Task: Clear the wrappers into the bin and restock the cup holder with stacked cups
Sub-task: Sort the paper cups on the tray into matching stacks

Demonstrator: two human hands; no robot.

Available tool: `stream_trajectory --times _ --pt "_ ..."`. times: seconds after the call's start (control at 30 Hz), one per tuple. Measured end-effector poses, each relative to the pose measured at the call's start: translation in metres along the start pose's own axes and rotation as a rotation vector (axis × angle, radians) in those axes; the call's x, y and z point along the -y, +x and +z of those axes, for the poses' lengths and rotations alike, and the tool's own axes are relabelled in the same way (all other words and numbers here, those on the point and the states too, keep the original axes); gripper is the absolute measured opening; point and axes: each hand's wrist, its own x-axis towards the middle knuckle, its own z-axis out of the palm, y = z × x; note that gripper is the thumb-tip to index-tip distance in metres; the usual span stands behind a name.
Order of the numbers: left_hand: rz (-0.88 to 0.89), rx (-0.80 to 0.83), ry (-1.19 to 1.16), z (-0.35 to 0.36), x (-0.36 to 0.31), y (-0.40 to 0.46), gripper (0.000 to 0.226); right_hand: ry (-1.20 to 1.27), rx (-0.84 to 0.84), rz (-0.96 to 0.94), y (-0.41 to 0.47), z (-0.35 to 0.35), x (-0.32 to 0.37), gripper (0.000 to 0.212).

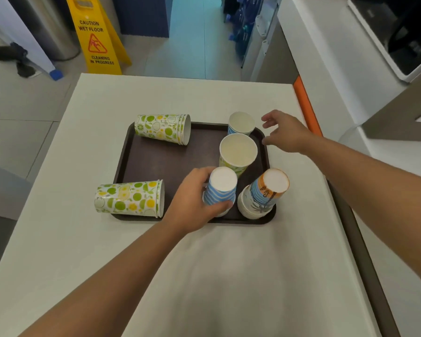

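Observation:
A dark brown tray point(165, 161) lies on the white table point(216, 276). My left hand point(192, 203) grips an upside-down blue-and-white striped cup point(220, 190) near the tray's front edge. Beside it, on the right, stands an inverted stack of cups with an orange and blue palm print point(265, 193). An upright lemon-lime cup point(237, 154) stands mid-tray, with an upright blue striped cup point(241, 124) behind it. My right hand point(284, 132) hovers with spread fingers just right of that far cup, holding nothing. Two lemon-lime cup stacks lie on their sides, one at the back left point(163, 128) and one at the front left point(131, 198).
A yellow wet-floor sign point(96, 35) stands on the floor beyond the table's far edge. A white counter with an orange edge strip point(306, 105) runs along the right. A white machine point(394, 37) sits on the counter at the upper right.

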Motion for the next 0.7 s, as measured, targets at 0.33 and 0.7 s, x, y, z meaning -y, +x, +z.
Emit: stream_trajectory --times 0.33,0.7 --pt "-0.047 0.001 0.076 0.016 0.004 0.006 0.064 0.106 0.132 -0.083 0.072 0.043 -0.030 0.098" --pt "-0.115 0.014 0.095 0.013 0.004 0.003 0.066 0.419 -0.051 0.012 0.074 0.059 -0.042 0.068"
